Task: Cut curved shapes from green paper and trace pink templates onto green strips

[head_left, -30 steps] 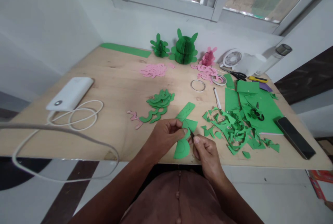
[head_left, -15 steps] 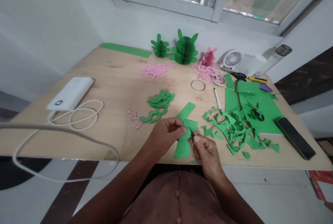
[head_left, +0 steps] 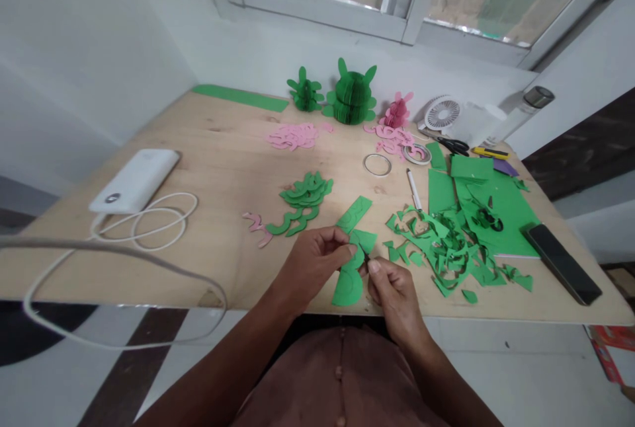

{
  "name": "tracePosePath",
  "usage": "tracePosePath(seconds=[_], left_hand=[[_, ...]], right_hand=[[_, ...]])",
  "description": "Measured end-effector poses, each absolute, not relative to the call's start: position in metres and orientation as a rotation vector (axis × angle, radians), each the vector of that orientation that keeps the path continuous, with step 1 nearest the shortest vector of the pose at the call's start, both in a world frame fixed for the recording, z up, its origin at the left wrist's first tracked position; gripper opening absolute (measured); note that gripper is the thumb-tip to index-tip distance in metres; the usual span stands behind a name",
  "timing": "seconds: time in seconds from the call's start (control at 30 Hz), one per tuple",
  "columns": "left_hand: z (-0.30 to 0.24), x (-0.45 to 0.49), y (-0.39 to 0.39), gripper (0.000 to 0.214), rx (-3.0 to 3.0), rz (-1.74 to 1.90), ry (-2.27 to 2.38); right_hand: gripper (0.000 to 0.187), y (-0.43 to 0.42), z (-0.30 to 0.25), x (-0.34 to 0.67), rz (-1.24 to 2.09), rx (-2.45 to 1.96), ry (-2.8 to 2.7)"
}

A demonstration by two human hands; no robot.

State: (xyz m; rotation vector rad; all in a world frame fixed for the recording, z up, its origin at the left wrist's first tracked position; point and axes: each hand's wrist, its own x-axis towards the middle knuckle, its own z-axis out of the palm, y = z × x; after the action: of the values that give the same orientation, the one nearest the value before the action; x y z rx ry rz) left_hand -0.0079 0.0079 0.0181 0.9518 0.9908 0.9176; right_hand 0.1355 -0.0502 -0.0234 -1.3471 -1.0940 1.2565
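Under the sliding window stretches a wooden table, its near edge just in front of the person's brown shirt. On its right side lie broad green sheets, and next to them, nearer the person, a loose heap of green scraps. At the left rests a white power bank with a looped pale cable beside it. Between cable and scraps work the hands: the left hand has thumb and fingers pinched on a green paper piece, and the right hand is closed around a dark tool. That green paper piece sits between the two hands, close to the table's near edge, its lower part rounded and marked with a drawn curve. Against the back wall stand a large green honeycomb figure, a smaller green one and a pink one. A black phone lies at the right edge. Green cut-outs are stacked beyond the left hand, with pink cut-outs piled farther back. Smaller still is a white pen, above the scraps. The dark tool shows only a narrow tip at the paper; fingers hide the remainder, so its kind cannot be told.
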Motion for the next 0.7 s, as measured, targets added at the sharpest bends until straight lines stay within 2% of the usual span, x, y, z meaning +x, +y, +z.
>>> tracePosePath(seconds=[0.7], left_hand=[[0.0216, -0.0045, 0.0075, 0.015, 0.902, 0.955, 1.044]], right_hand=[[0.045, -0.0492, -0.0216, 0.1400, 1.130, -1.435, -1.234]])
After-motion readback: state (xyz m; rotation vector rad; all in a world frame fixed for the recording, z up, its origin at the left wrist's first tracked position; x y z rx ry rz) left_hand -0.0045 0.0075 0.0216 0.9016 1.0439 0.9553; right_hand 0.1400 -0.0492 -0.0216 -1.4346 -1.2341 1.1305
